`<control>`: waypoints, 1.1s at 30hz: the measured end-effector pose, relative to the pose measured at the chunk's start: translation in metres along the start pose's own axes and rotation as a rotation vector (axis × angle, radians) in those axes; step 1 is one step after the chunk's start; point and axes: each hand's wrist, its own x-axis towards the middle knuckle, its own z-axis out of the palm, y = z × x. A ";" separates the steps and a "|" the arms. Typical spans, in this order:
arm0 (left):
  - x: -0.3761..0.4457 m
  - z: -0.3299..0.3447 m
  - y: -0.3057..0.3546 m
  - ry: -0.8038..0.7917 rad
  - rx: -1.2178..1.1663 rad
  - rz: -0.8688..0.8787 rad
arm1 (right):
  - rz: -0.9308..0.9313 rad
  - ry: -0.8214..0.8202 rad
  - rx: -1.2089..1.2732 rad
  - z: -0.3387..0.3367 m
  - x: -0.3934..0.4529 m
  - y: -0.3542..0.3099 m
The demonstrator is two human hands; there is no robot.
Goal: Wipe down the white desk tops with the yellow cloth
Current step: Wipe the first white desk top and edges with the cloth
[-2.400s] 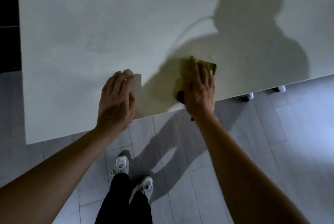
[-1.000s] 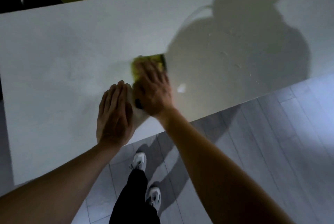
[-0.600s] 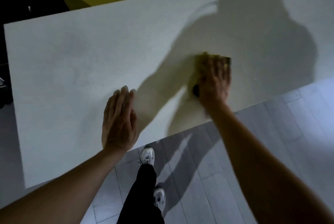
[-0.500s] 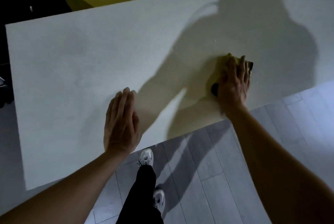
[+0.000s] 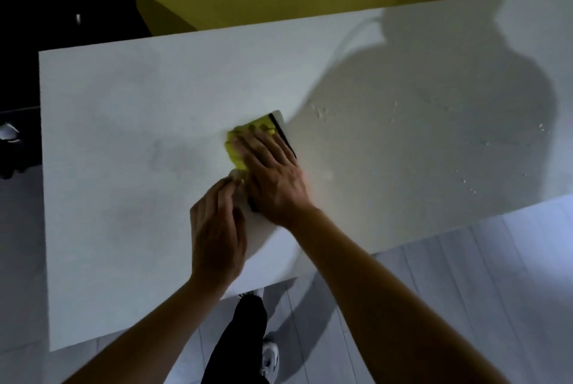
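I've got my right hand (image 5: 273, 172) flat, fingers spread, pressing the yellow cloth (image 5: 245, 143) onto the middle of the white bench (image 5: 124, 123), the cloth poking out past my fingertips up and to the left. My left hand (image 5: 217, 228) rests just beside it, fingers loosely bent at the cloth's near corner, though I cannot tell whether it pinches anything. Crumbs (image 5: 322, 112) lie to the right, so I reckon the right hand sweeps there next.
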 end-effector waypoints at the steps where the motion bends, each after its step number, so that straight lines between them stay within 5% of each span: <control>1: 0.008 -0.002 -0.002 0.017 0.011 -0.001 | -0.050 -0.032 -0.009 -0.002 0.004 0.003; 5: 0.049 -0.005 -0.018 -0.006 0.107 0.109 | -0.032 -0.004 0.010 -0.015 0.018 0.051; 11: 0.123 0.010 -0.038 0.027 0.211 0.159 | 0.583 0.085 -0.114 -0.059 0.024 0.144; 16: 0.136 0.016 -0.038 0.063 0.212 0.092 | 0.806 0.140 -0.167 -0.066 0.038 0.153; 18: 0.135 0.016 -0.037 0.052 0.193 0.081 | 0.764 0.150 -0.165 -0.053 0.046 0.131; 23: 0.137 0.015 -0.038 0.027 0.197 0.056 | 0.154 -0.040 -0.064 0.004 0.085 0.049; 27: 0.138 0.013 -0.036 0.014 0.211 0.047 | -0.086 -0.106 -0.043 0.000 0.104 0.066; 30: 0.140 0.010 -0.032 -0.008 0.199 0.015 | -0.013 -0.021 -0.045 -0.013 0.106 0.108; 33: 0.141 0.009 -0.030 -0.023 0.195 0.017 | 0.458 0.059 -0.069 -0.043 0.110 0.151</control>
